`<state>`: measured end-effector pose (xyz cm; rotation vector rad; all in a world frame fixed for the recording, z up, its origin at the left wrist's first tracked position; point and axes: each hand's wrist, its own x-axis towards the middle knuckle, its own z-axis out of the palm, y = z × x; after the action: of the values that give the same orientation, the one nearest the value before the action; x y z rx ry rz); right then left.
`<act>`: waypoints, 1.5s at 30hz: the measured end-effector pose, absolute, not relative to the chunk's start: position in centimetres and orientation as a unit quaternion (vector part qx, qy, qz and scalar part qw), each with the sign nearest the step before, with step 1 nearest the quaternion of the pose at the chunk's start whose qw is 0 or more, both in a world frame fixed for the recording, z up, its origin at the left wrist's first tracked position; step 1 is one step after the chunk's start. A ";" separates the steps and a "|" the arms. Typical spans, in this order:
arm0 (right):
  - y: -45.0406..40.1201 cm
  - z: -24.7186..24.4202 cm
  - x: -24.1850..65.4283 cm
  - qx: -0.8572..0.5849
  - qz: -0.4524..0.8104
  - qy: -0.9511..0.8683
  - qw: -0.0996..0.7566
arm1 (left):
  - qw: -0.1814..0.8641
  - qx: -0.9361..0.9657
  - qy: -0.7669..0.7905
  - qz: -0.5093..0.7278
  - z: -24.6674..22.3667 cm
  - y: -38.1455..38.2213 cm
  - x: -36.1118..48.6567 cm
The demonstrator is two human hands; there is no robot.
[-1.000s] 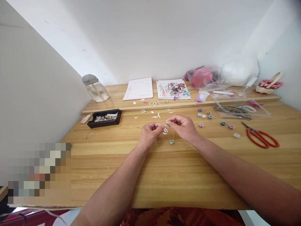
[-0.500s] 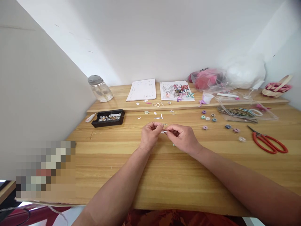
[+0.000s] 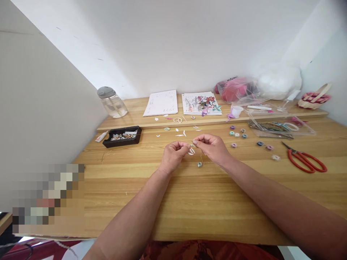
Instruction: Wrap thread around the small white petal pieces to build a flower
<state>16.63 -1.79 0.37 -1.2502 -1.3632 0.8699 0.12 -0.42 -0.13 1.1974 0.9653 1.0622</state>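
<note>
Over the middle of the wooden table, my left hand (image 3: 173, 153) pinches a small white petal-shaped piece (image 3: 191, 151) with a greenish edge. Just right of it, my right hand (image 3: 213, 147) has thumb and forefinger pressed together close to the piece's upper end; what lies between them is too small to name. A small green thread bobbin (image 3: 200, 164) lies on the table below my right hand. Beyond my hands are white cut-out shapes (image 3: 181, 134) and a green-edged leaf piece (image 3: 167, 129).
A black bead tray (image 3: 121, 137) and a bottle (image 3: 112, 103) are at left. Paper sheets (image 3: 161, 103) lie on the raised shelf. At right are bobbins (image 3: 260, 143), red-handled scissors (image 3: 307, 160), a clear tray (image 3: 309, 130) and a basket (image 3: 314, 100).
My right hand has moved slightly up and away from my left fingertips. The green bobbin and white piece now show more fully. The whole view has shifted slightly.
</note>
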 end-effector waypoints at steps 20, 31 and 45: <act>-4.0 1.1 15.6 -0.471 0.069 -0.750 0.459 | 0.569 0.516 0.411 0.491 -0.8 0.0 0.1; -2.1 0.6 16.4 -0.528 0.395 -0.545 0.518 | 0.601 0.511 0.413 0.455 0.0 -0.5 0.1; -4.1 0.3 14.1 -0.543 0.263 -0.636 0.481 | 0.570 0.463 0.425 0.529 -0.3 -0.1 0.2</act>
<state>14.10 -4.06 0.29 -1.3252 -1.5513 0.6425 0.18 -0.07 -0.30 1.0878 0.9982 1.2423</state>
